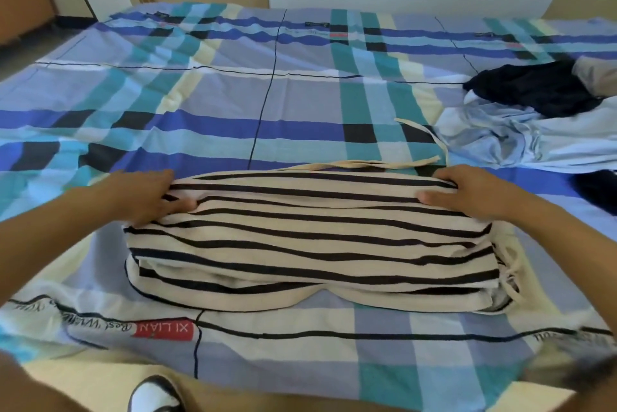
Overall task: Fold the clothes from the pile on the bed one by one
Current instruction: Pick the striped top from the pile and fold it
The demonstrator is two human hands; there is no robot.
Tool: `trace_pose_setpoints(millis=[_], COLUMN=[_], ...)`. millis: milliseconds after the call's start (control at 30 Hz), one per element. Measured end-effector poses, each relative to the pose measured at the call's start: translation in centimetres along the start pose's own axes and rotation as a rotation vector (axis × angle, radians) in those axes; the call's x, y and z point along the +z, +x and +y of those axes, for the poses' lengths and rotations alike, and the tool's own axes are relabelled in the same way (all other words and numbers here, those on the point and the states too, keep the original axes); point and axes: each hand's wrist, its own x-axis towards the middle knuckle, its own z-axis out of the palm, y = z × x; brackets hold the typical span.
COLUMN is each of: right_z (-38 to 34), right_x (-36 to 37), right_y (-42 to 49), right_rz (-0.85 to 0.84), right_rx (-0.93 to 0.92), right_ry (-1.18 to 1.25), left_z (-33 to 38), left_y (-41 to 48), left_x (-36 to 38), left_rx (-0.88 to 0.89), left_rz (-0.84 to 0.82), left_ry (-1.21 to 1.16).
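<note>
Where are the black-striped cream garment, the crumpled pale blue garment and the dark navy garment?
Black-striped cream garment [314,244], head view, top layer's middle.
Crumpled pale blue garment [521,136], head view, creased middle.
Dark navy garment [529,91], head view, centre.

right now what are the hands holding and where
The striped garment, by its far folded edge: left hand at the left end, right hand at the right end.
</note>
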Motion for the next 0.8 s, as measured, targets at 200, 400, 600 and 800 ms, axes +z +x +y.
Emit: trace_pose_setpoints(millis=[200, 400, 600, 800], right_z=[1.2, 0.0, -4.9, -10.6], right_x=[-2.8, -2.8, -3.6, -0.6], right_y=[-1.7, -2.8, -4.0, -3.6], right_rz=[-0.289, -0.298, -0.102, -0.385], right_rx=[0.165, 0.178, 0.108, -0.178], right_ry=[0.011, 0.313, 0.823, 1.234], left_z=[7.6, 17.5, 19.9, 21.2], left_y=[-3.5, -7.0, -8.4, -9.6], left_x=[-2.0, 1.9, -3.8, -5.8], left_rx=[0.391, 0.808, 0.671, 0.588], left_rz=[0.595, 0.143, 0.117, -0.283], left_ry=[-0.186, 0.021, -0.830, -1.689])
